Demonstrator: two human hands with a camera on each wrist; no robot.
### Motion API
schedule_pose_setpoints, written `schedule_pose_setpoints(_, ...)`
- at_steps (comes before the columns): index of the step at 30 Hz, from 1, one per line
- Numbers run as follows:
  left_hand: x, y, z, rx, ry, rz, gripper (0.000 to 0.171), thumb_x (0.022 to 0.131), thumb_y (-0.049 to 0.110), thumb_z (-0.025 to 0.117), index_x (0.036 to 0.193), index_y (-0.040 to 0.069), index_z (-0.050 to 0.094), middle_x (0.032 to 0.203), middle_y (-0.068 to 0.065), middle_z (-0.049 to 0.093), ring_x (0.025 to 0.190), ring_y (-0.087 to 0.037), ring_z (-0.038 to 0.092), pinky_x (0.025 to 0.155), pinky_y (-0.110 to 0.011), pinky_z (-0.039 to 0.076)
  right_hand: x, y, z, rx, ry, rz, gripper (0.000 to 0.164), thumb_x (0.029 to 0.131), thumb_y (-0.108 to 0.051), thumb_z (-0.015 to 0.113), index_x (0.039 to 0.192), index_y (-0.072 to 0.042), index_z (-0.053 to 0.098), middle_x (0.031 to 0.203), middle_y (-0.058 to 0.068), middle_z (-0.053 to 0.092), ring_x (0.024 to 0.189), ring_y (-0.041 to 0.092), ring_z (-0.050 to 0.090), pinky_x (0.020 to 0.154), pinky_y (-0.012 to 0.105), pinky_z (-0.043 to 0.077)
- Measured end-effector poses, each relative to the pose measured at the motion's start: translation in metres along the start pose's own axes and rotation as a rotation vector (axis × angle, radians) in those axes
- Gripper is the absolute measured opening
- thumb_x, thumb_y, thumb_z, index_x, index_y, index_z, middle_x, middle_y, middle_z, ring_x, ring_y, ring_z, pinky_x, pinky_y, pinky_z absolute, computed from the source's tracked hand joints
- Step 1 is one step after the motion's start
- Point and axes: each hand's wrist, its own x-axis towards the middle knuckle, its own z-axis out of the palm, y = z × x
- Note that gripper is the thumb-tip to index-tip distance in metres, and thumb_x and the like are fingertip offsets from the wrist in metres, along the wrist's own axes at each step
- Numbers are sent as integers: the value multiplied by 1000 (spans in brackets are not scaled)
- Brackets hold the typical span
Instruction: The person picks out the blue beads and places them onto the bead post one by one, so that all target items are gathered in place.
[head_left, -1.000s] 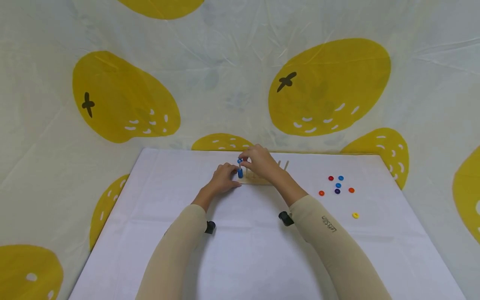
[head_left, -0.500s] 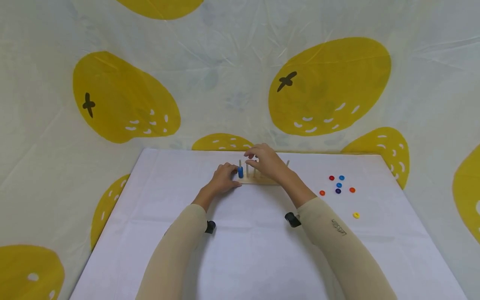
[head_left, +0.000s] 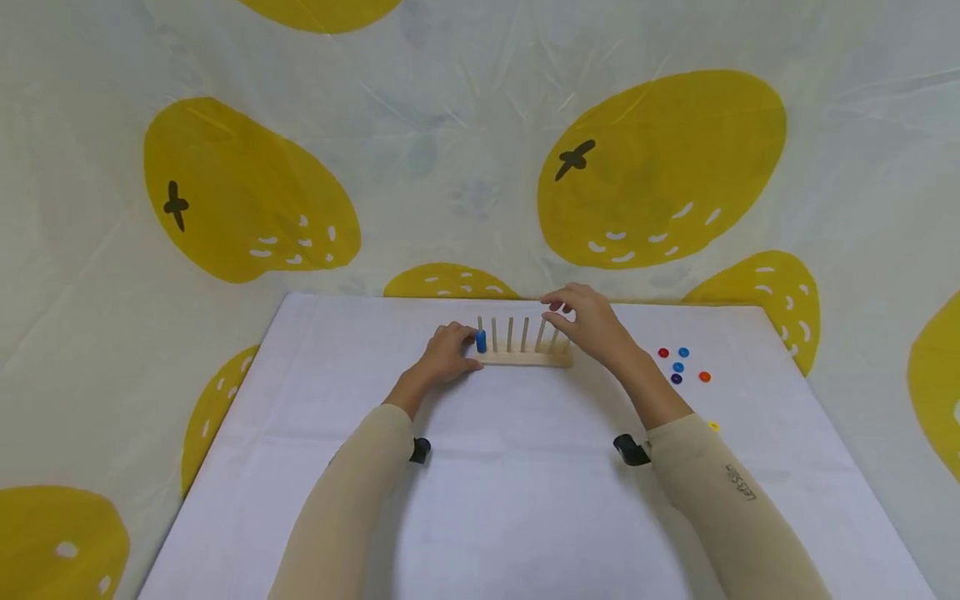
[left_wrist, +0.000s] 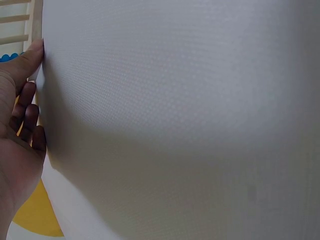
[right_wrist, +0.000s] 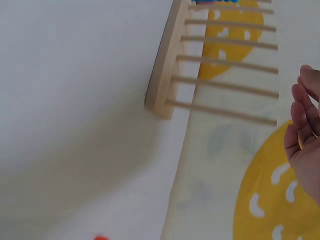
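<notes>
A wooden peg stand (head_left: 525, 359) with a row of several upright pegs is near the table's far edge. Blue rings (head_left: 481, 342) are stacked on its leftmost peg, whose tip shows above them. My left hand (head_left: 447, 353) grips the stand's left end, thumb at the front of the base (left_wrist: 36, 22). The other left fingers are partly hidden behind it. My right hand (head_left: 587, 323) is in the air over the right end of the stand, thumb and fingers apart, holding nothing. In the right wrist view its fingers (right_wrist: 299, 117) appear beyond the peg tips.
Loose rings lie to the right on the white table (head_left: 517, 500): a red ring (head_left: 663, 352), light blue ones (head_left: 683, 352), a dark blue one (head_left: 677, 378), an orange one (head_left: 705, 377) and a yellow one (head_left: 714, 427) partly behind the right sleeve. A patterned cloth (head_left: 450, 167) hangs behind.
My right hand let go of a blue ring at the leftmost peg; the ring went down onto the stack. That hand then moved right, along the pegs. The left hand stayed in place.
</notes>
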Motion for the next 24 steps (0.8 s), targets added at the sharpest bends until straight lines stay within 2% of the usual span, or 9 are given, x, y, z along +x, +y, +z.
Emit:
schedule_pose_setpoints(8,2,-2,0,2,-3,8,66,87,28,85,143,7,58,134,-10,59,126,-28,49,114,-42,40,-29,39,-28,-33,58,31,25,94,-9,75,117,-2,73,103,16,72,96,32,64,84,49,53)
schedule_pose_setpoints(12,1,-3,1,-3,0,9,65,86,28,86,142,7,59,133,-10,59,126,-29,50,114,-43,40,-46,58,-39,-63,54,81,23,94,-8,74,116,-1,71,104,16,72,97,34,65,83,50,53)
schedule_pose_setpoints(17,1,-3,2,-9,0,7,65,87,29,85,143,7,59,133,-9,59,126,-28,49,114,-42,40,-68,81,-52,-109,13,152,23,97,-10,71,118,-1,69,107,18,70,101,36,64,86,53,52)
schedule_pose_setpoints(24,1,-3,2,-9,4,-5,66,87,29,85,144,8,58,135,-8,59,126,-27,49,114,-41,40,-97,111,-62,-98,-76,295,27,100,-11,68,125,-1,66,114,18,67,107,37,59,91,56,50)
